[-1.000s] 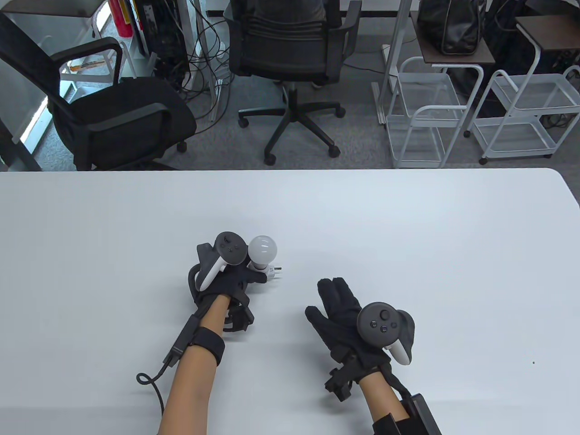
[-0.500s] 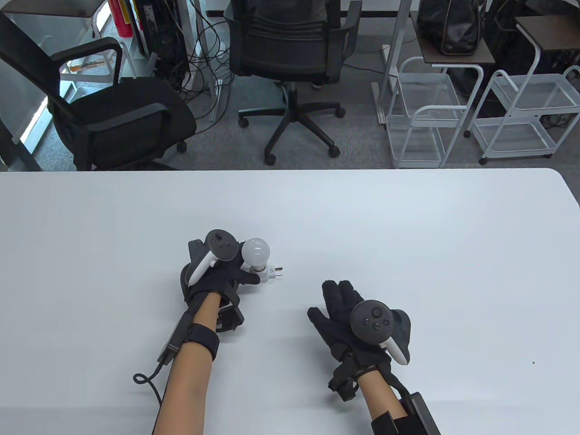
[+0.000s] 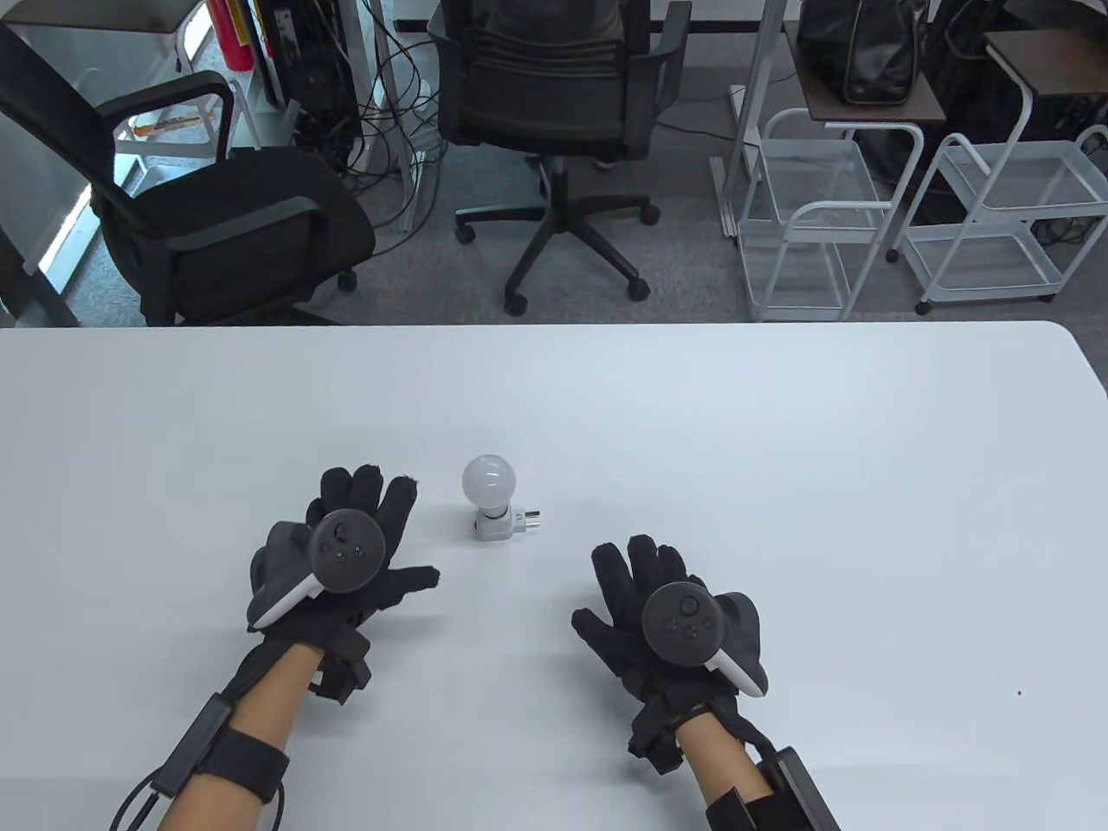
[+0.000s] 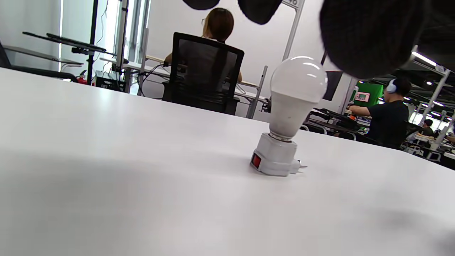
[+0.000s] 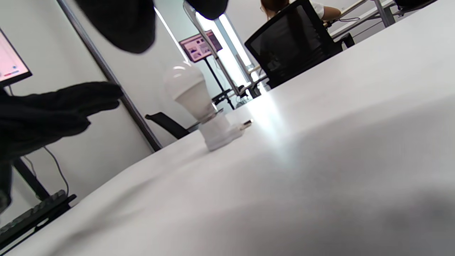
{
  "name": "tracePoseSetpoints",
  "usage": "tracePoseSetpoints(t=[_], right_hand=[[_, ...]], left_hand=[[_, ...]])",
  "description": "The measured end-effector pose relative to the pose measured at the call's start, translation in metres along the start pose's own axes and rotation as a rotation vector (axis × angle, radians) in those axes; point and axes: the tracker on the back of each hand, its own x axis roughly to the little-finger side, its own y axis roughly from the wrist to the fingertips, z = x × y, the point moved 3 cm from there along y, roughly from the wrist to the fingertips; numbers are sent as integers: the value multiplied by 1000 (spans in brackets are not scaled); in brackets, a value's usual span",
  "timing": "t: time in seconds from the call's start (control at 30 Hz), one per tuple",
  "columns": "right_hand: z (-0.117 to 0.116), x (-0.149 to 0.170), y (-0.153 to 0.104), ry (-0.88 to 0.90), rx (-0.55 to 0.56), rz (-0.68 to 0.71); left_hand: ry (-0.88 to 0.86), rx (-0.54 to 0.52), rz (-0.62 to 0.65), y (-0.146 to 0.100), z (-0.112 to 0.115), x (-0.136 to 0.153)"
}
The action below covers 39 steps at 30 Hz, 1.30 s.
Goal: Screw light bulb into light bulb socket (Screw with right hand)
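A white light bulb (image 3: 487, 479) stands upright, seated in a white socket (image 3: 502, 525) with a red switch and plug prongs, on the white table (image 3: 779, 450). It also shows in the left wrist view, bulb (image 4: 296, 92) in socket (image 4: 275, 158), and in the right wrist view, bulb (image 5: 186, 90) in socket (image 5: 220, 133). My left hand (image 3: 363, 541) lies flat and open on the table to the left of the socket, not touching it. My right hand (image 3: 636, 576) lies flat and open to the right of the socket, empty.
Beyond the table's far edge stand two black office chairs (image 3: 554, 95) and white wire carts (image 3: 814, 216). A black cable (image 3: 138, 801) trails from my left wrist at the near edge.
My left hand let go of the socket, drew back to the left and opened flat. The bulb and socket stand alone. My right hand shifted slightly and spread flat.
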Motion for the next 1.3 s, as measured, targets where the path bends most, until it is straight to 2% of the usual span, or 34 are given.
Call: tracePoseSetpoints(t=[0.1, 0.2, 0.47, 0.77, 1.3], right_hand=[[-1, -3, 0, 1, -14, 21], [-1, -3, 0, -3, -22, 24], [0, -4, -1, -12, -21, 41], [-5, -8, 0, -8, -34, 63], [-3, -6, 0, 21, -26, 54]], left_hand=[[23, -34, 17, -24, 3, 0], [8, -43, 19, -34, 9, 2], [-68, 19, 12, -33, 30, 11], [-53, -41, 19, -37, 22, 11], [-52, -35, 1, -37, 23, 13]])
